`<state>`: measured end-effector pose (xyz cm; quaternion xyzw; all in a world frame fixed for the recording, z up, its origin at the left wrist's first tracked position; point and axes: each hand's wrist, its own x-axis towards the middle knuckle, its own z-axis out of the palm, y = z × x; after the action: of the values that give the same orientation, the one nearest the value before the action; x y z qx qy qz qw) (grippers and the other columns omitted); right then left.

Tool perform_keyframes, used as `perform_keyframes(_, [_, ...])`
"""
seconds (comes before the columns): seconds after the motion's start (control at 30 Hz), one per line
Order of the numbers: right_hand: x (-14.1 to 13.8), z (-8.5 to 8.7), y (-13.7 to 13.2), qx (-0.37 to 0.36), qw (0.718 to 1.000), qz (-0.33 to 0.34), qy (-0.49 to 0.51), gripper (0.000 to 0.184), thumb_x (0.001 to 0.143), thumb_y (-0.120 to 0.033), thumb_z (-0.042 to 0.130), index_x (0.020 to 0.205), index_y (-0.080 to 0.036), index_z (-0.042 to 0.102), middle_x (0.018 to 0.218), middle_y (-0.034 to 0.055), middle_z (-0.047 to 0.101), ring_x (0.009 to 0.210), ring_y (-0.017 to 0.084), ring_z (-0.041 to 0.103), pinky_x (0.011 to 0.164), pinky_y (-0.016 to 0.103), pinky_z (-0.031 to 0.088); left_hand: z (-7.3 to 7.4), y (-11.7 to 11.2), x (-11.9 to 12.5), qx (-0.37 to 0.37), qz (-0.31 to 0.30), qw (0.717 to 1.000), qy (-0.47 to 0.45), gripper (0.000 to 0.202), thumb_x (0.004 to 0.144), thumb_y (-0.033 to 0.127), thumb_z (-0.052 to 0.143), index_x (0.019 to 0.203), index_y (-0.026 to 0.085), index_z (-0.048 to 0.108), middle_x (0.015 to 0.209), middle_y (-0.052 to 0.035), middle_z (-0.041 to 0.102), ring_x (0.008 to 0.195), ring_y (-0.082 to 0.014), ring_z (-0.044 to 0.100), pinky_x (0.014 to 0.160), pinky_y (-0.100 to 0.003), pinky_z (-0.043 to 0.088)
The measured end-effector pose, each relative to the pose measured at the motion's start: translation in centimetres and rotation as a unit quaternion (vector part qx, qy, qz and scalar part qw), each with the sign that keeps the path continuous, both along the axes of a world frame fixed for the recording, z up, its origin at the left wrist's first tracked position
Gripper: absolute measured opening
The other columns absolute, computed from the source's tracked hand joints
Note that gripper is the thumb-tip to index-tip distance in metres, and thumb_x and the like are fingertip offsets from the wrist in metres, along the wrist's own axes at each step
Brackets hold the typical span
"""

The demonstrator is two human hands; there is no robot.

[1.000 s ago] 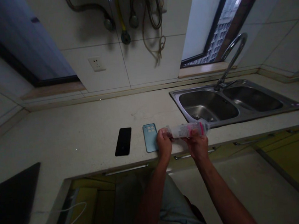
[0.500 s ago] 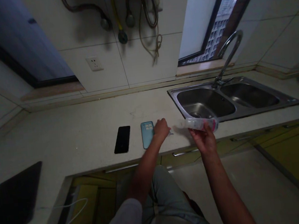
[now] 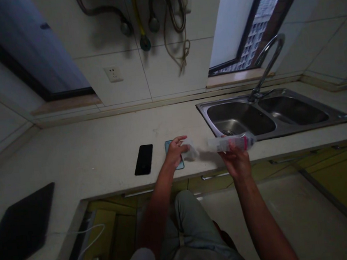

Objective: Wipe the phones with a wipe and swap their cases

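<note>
My right hand (image 3: 236,160) is closed around a clear plastic bottle (image 3: 221,144) with a pink and white label. The bottle lies nearly level in the air, its one end pointing left, near the sink's front edge. To its left, my left hand (image 3: 174,152) has its fingers bent around a whitish, see-through piece (image 3: 191,150), blurred and of unclear kind. Beneath that hand is a light blue phone case (image 3: 180,165), partly covered by it. A black phone (image 3: 144,160) lies flat on the counter, left of the case.
A double steel sink (image 3: 204,116) with a curved tap (image 3: 267,66) is set into the white counter (image 3: 107,153) at the right. At the far left lies a dark flat panel (image 3: 19,229), with a white cable (image 3: 92,238) hanging nearby. Pipes and sockets are on the tiled wall.
My left hand has shifted left over the phone case, drawing the whitish piece away from the bottle. The bottle has turned slightly and stays in my right hand.
</note>
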<state>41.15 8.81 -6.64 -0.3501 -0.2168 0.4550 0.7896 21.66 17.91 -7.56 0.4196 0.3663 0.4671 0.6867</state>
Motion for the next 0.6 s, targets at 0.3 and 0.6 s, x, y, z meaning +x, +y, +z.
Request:
perform_keyframes(0.3, [-3.3,3.1,1.1,0.054,0.995,-0.012,-0.08,0.041,0.059,-0.026,0.088,0.095,-0.023,0.068,0.091,0.0002,0.075,0.089,0.021,0.072,0.097,0.047,0.054,-1.4,-2.0,1.1,-0.244,0.018,0.946,-0.212,0.013,0.069,0.012,0.062,0.082,0.016,0.066,0.08,-0.0051,0.07,0.082,-0.018,0.068,0.083,-0.033,0.052])
perform_keyframes(0.6, [-4.1,2.4,1.7,0.033,0.97,0.048,-0.234,0.038,0.065,-0.027,0.086,0.099,-0.019,0.073,0.108,0.0081,0.076,0.1,0.025,0.07,0.097,0.045,0.054,-1.2,-3.7,2.2,-0.28,0.023,0.927,-0.25,0.024,0.079,0.017,0.052,0.097,0.014,0.067,0.101,-0.0108,0.073,0.103,-0.0236,0.066,0.093,-0.042,0.051])
